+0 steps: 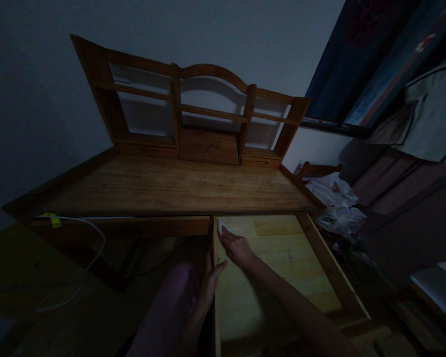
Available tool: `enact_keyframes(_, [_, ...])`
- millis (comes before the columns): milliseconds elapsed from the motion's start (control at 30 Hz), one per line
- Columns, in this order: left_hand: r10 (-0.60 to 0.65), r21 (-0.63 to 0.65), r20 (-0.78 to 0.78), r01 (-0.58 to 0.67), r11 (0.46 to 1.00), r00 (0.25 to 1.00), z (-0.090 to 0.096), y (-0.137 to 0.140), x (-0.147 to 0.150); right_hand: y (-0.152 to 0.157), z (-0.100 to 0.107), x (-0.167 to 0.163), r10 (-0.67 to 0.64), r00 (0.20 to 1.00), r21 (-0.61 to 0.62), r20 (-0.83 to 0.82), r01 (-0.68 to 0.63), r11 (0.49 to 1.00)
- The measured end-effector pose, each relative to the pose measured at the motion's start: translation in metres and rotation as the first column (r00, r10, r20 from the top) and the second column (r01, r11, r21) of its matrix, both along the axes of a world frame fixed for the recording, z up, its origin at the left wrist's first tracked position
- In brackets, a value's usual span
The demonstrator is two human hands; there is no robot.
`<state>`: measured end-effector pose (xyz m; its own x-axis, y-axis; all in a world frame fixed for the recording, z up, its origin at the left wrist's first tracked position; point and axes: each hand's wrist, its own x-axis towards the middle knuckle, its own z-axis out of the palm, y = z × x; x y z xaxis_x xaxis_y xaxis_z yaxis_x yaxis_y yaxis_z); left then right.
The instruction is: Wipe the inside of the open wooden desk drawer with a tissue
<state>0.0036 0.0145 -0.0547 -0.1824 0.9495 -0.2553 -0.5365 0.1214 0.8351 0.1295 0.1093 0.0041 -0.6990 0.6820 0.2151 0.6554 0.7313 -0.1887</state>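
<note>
A wooden drawer (278, 267) is pulled out from under the right part of the desk (193, 186), and its pale bottom is exposed. My right hand (240, 250) reaches into the drawer's far left corner, its fingers closed on a small white cloth or tissue (220, 227) pressed near the left side wall. On that same wall rests my left hand (210, 282), thumb over the top edge and fingers along the outside. Part of the left fingers is hidden by the wall and the dim light.
A wooden shelf unit (210, 111) stands at the desk's back. A white cable (102, 233) with a yellow tag hangs from the left edge. Plastic bags (336, 191) sit beside a chair at right, below hanging clothes (431, 114). My knee (178, 287) is left of the drawer.
</note>
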Motion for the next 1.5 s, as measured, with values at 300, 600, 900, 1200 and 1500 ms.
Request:
enact_keyframes(300, [-0.024,-0.018,0.092,0.026,0.999,0.996,0.014,-0.005,0.0,0.009,0.003,0.043,0.055,0.998,0.021,-0.013,-0.054,0.998])
enact_keyframes(600, [-0.048,-0.056,0.153,0.057,0.997,0.987,0.021,-0.01,-0.001,0.04,0.005,0.121,-0.265,0.964,0.047,0.008,0.264,0.963])
enact_keyframes(900, [-0.089,-0.015,0.181,0.094,0.995,0.979,0.027,-0.015,-0.003,0.053,-0.013,0.26,-0.621,0.77,0.045,0.145,0.622,0.782])
enact_keyframes(1200, [-0.051,-0.023,0.149,0.055,0.998,0.987,0.024,-0.011,-0.002,0.017,-0.014,0.284,-0.701,0.599,0.203,0.387,0.686,0.698])
enact_keyframes(1500, [-0.05,0.002,0.152,0.05,0.999,0.987,0.033,-0.014,-0.002,0.0,0.004,0.175,-0.415,0.845,0.204,0.336,0.365,0.908])
